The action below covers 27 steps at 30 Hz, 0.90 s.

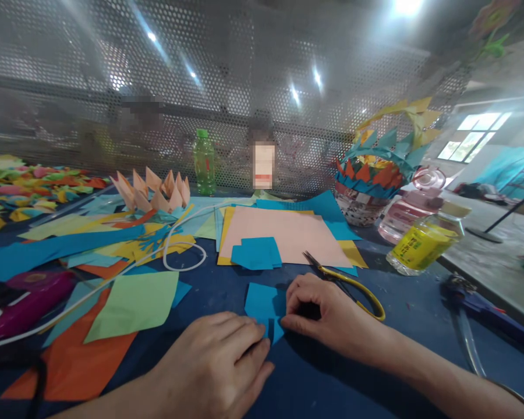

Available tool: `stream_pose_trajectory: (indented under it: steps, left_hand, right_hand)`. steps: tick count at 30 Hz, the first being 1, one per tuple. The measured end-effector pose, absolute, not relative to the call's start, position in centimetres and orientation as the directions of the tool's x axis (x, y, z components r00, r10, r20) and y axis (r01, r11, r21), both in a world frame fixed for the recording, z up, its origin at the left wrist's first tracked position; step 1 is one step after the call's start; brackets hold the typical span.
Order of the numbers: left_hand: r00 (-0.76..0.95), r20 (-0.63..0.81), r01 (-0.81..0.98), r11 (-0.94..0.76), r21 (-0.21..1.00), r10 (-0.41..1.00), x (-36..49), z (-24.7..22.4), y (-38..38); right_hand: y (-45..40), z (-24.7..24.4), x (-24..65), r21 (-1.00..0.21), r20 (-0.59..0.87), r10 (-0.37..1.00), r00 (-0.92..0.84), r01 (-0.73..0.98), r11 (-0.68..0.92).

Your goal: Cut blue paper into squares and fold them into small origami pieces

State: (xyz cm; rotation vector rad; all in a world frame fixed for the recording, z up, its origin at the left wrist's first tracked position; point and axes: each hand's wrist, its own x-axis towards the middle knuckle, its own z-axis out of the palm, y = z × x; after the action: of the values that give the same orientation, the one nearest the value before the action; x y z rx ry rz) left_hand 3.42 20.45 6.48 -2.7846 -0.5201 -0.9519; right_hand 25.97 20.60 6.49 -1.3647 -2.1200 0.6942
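Note:
A small blue paper piece (262, 298) lies on the dark blue table between my hands, its lower part bent or folded. My left hand (225, 361) has its fingers curled together with the tips at the paper's lower left edge. Thumb and index finger of my right hand (314, 308) pinch the paper's right edge. Just beyond the right hand lie scissors (344, 278) with yellow handles, blades resting on a large pale pink sheet (288, 230). A stack of blue paper squares (257, 253) sits on that sheet's front edge.
Left: green (133, 299) and orange (76, 355) papers, a purple tool (35, 299), a white cord (201, 256). Behind: folded pink paper points (152, 195), a green bottle (204, 163). Right: a paper-trimmed basket (362, 198), a yellow-labelled bottle (425, 244), a blue folded umbrella-like item (489, 308).

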Motion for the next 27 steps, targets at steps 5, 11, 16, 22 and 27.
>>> stream_pose_trajectory:
  steps: [5,11,16,22,27]
  left_hand:
    - [0.758,0.596,0.368,-0.928,-0.055,0.266,3.6,6.9,20.4]
    - [0.740,0.616,0.377,-0.925,-0.048,0.270,3.6,6.7,20.5]
    - [0.742,0.614,0.368,-0.929,-0.038,0.269,3.7,6.7,20.7]
    - [0.743,0.625,0.352,-0.934,-0.058,0.241,3.6,7.2,20.9]
    - [0.770,0.581,0.366,-0.928,-0.066,0.262,3.7,7.3,21.0]
  right_hand:
    - [20.1,6.4,25.2,-0.638,0.184,0.935,-0.302,0.687,0.347]
    - [19.8,5.8,24.8,-0.581,0.220,0.935,-0.280,0.732,0.356]
    - [19.8,5.7,24.5,-0.542,0.234,0.932,-0.278,0.759,0.362]
    - [19.8,6.0,24.5,-0.536,0.230,0.930,-0.288,0.760,0.368]
    - [19.8,6.1,24.5,-0.532,0.233,0.925,-0.299,0.757,0.379]
